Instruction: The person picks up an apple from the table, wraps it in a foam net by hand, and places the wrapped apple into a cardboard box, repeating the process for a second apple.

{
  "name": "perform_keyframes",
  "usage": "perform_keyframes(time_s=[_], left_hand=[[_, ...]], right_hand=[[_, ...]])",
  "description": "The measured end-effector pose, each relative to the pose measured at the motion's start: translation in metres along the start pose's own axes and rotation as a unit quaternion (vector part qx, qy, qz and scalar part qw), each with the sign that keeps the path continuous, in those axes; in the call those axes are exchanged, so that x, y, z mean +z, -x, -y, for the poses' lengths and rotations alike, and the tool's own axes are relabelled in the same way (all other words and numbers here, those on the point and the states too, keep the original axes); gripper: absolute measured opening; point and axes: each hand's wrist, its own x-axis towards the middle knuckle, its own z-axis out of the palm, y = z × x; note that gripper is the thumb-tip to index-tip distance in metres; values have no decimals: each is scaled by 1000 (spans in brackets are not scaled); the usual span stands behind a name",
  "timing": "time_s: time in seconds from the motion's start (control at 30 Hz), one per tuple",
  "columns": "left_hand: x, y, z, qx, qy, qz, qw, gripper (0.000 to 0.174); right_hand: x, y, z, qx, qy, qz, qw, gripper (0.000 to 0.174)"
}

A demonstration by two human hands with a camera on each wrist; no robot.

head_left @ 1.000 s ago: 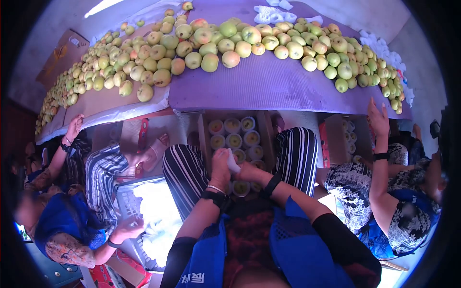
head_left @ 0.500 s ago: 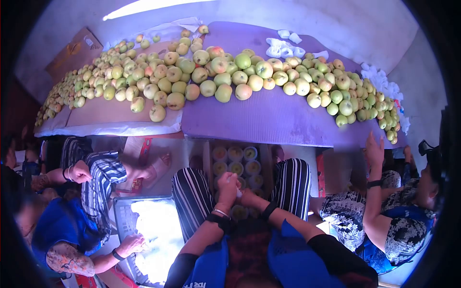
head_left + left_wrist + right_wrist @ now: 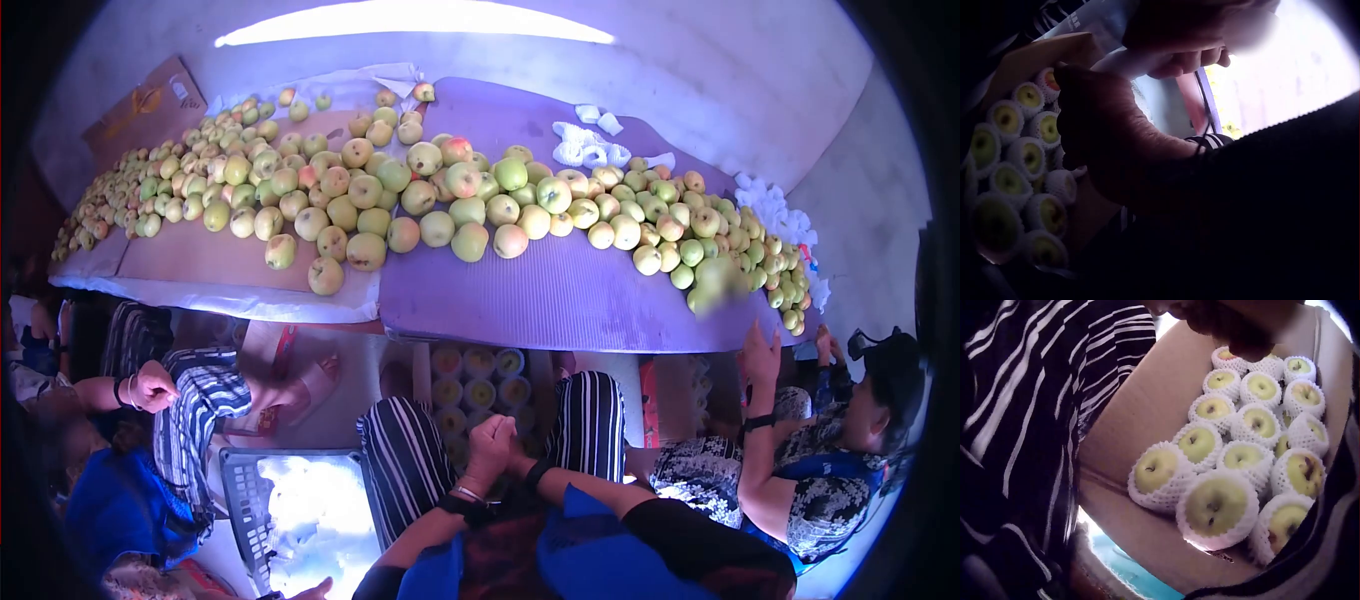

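Note:
Close together above the open apple box, my left hand point(image 3: 487, 452) and right hand point(image 3: 518, 460) show in the head view. In the left wrist view, a pale, thin white piece point(image 3: 1127, 64) stretches between them; my left hand point(image 3: 1113, 115) curls round one end and my right hand point(image 3: 1200, 31) grips the other with bent fingers. Whether anything is inside the piece cannot be told. Below lie several apples point(image 3: 1260, 422) in white foam nets, set in rows in the cardboard box point(image 3: 1141, 406). A dark hand part crosses the top of the right wrist view.
Loose apples point(image 3: 365, 190) heap along the table point(image 3: 500, 300), with white foam nets point(image 3: 590, 150) behind them. A grey crate point(image 3: 245, 500) of white material stands left of my knees point(image 3: 400, 450). People sit on both sides.
The head view has tilted up, so table and hands sit lower in it. My hands have come closer together, and the white piece between them no longer shows from above.

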Motion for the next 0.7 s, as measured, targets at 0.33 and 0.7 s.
perform_keyframes(time_s=[0.33,0.7], left_hand=[[-11,-1,-15,-46,56,69,995,24],[-14,-8,-3,-70,238,4,969,21]], right_hand=[[4,4,-9,2,-18,-3,1000,30],[13,-11,-22,25,-124,-89,988,28]])
